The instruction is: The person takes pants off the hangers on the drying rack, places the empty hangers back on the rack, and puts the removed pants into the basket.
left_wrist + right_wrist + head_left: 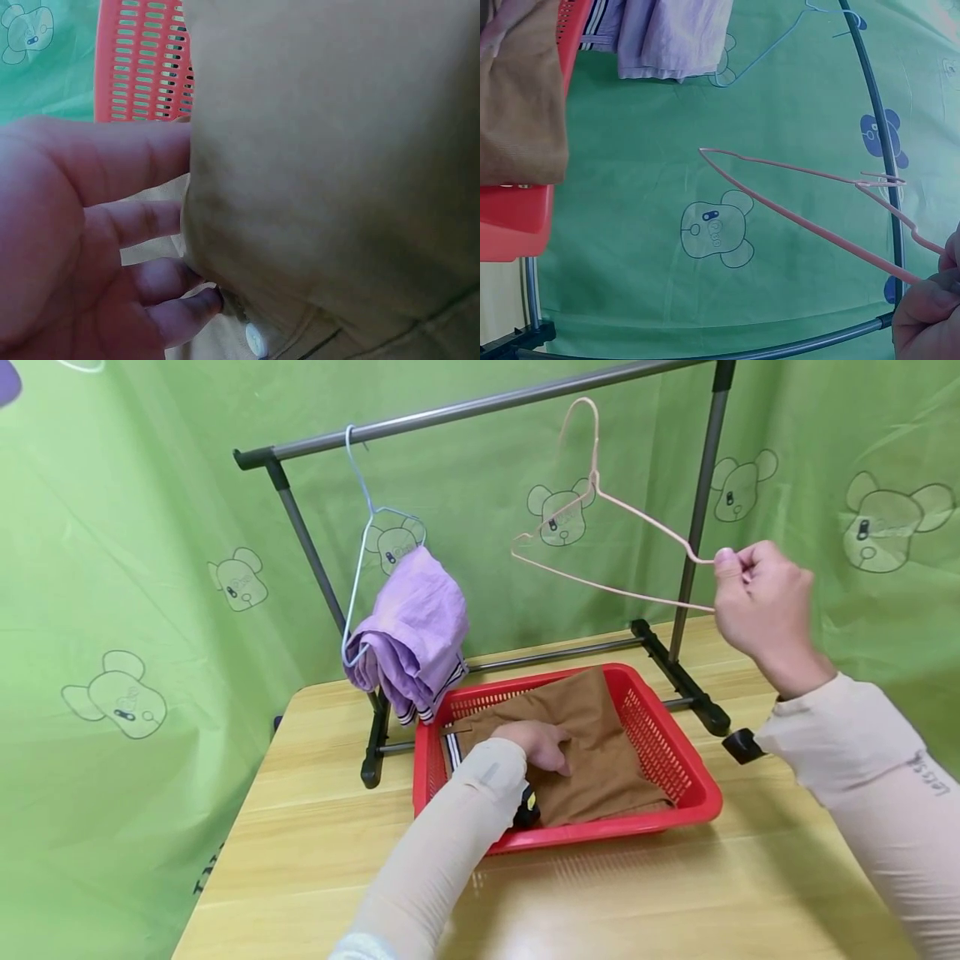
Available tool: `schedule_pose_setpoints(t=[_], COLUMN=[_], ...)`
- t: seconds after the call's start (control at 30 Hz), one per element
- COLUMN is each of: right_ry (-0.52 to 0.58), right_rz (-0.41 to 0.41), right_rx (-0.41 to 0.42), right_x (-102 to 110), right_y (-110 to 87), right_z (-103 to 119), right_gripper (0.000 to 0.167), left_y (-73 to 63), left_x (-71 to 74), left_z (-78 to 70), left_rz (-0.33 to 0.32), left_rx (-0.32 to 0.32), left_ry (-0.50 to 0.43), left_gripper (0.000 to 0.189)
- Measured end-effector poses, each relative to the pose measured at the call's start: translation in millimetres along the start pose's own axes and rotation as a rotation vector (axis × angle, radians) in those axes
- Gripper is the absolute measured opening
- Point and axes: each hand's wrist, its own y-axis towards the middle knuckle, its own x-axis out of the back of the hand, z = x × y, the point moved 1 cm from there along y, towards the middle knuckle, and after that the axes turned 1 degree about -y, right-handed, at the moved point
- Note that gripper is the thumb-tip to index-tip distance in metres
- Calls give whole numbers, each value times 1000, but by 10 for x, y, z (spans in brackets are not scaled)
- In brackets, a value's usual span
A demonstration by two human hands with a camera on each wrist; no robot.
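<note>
My right hand point(768, 602) grips one end of a pink wire clothes hanger point(637, 510), held up with its hook at the top. In the right wrist view the hanger point(810, 221) reaches left from the fingers. My left hand point(536, 745) is down in a red basket point(701, 802), touching a folded brown garment point(592, 735). The left wrist view has its fingers point(150, 221) fairly straight, with their tips partly hidden by the edge of the brown cloth point(322, 150). A white button point(256, 340) shows below them.
A metal clothes rack point(450, 417) stands behind the basket on the wooden table point(300, 835). From its left end hangs a blue hanger point(363, 552) with a purple garment point(423, 618) with striped trim, which reaches the basket's rim. A green printed curtain point(480, 502) covers the back.
</note>
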Motion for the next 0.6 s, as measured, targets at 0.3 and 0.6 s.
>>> schedule_pose_setpoints(t=[0.3, 0.6], right_ry=[7, 31], right_rz=[-7, -55], right_rx=[-31, -15], right_x=[49, 66], right_y=[57, 129], right_z=[25, 102], right_gripper=[29, 21], left_y=[-2, 16], left_x=[-9, -18], left_z=[13, 44], left_rz=[44, 30], left_rx=[3, -1], left_ry=[0, -18], left_gripper=[69, 67])
